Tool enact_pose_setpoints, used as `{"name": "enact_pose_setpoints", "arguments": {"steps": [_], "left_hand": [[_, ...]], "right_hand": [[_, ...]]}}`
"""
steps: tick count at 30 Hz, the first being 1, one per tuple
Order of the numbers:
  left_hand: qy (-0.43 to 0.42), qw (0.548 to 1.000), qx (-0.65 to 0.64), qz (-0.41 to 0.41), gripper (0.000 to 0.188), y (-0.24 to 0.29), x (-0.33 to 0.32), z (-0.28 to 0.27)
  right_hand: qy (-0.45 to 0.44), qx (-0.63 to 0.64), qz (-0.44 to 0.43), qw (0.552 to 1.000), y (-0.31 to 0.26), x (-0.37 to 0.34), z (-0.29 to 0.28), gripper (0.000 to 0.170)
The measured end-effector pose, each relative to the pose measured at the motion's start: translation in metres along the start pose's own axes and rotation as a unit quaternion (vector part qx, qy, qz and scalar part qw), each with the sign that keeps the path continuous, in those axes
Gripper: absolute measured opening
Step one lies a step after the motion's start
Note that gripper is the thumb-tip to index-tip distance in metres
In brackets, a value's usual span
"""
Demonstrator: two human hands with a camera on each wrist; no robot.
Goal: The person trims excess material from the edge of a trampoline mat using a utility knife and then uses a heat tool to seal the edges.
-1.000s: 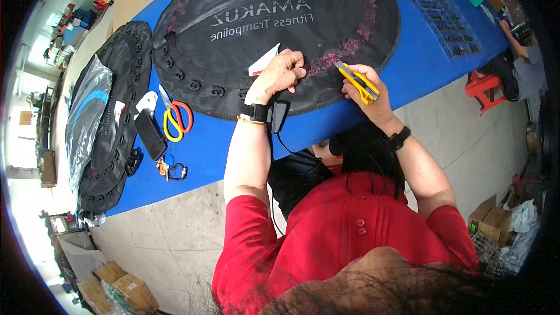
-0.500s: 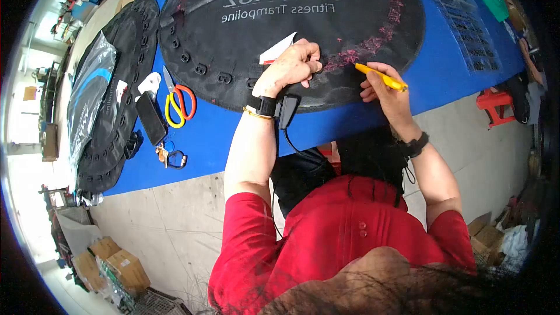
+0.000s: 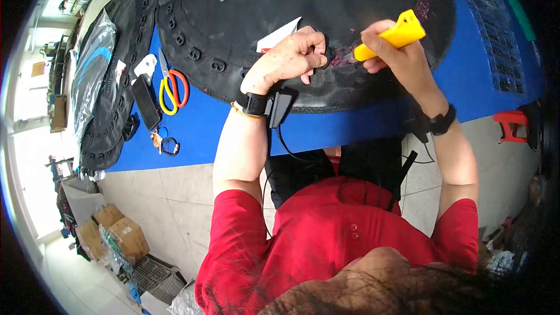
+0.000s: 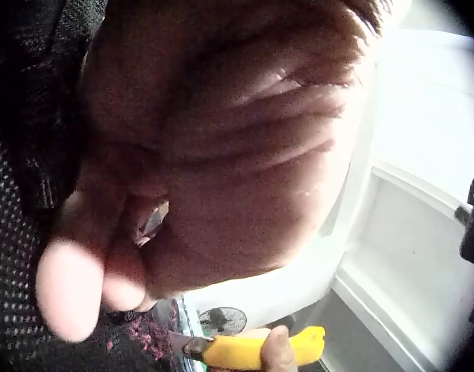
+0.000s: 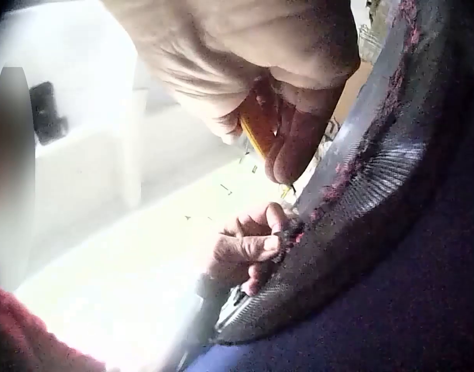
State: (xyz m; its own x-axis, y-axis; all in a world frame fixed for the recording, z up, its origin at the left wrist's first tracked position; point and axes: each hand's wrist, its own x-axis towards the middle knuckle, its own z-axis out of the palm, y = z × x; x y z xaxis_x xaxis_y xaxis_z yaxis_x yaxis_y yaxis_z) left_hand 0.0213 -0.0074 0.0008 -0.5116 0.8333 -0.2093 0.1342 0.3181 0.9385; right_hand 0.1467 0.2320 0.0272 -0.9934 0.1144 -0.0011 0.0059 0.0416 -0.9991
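Note:
A round black trampoline mat (image 3: 385, 0) with mirrored grey lettering lies on the blue table. Ragged pink fibres (image 3: 338, 57) run in a curved band along it. My left hand (image 3: 289, 58) rests over the near part of the band, thumb and forefinger pinching dark material beside the fibres. My right hand (image 3: 405, 61) grips a yellow utility knife (image 3: 402, 36); its blade points left at the pink fibres, close to the left fingertips. In the left wrist view the knife (image 4: 245, 350) shows its metal blade out. A white label (image 3: 280, 36) sits behind the left hand.
Left of the mat lie scissors (image 3: 174, 90) with red and yellow handles, a dark phone (image 3: 146, 102) and keys (image 3: 158, 140). Another black mat (image 3: 108, 134) bears a plastic-wrapped package (image 3: 93, 76). A wire grid (image 3: 487, 29) lies at the right, and a red stool (image 3: 513, 126) stands beyond the table.
My right hand has turned the knife and brought its blade to the pink fibres near my left fingertips. The left hand keeps its pinch. The head view has shifted.

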Motion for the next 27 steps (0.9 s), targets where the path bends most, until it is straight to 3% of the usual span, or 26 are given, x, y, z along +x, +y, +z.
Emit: {"name": "enact_pose_setpoints", "arguments": {"steps": [7,10,14,27], "left_hand": [[-0.011,1.0,0.003,-0.007,0.015,0.005,0.0,-0.002],[-0.015,1.0,-0.001,-0.004,0.015,0.009,-0.001,-0.002],[-0.012,1.0,-0.003,-0.015,0.016,0.009,0.0,-0.002],[-0.015,1.0,-0.005,-0.009,0.016,0.005,0.001,-0.002]], "right_hand": [[-0.153,0.068,0.112,0.98,0.004,0.037,-0.015,0.031],[-0.168,0.069,0.099,0.978,0.012,0.047,-0.023,0.031],[-0.115,0.121,0.077,0.983,0.022,0.045,-0.019,0.029],[-0.194,0.126,0.06,0.971,0.012,0.037,-0.024,0.034]]}}
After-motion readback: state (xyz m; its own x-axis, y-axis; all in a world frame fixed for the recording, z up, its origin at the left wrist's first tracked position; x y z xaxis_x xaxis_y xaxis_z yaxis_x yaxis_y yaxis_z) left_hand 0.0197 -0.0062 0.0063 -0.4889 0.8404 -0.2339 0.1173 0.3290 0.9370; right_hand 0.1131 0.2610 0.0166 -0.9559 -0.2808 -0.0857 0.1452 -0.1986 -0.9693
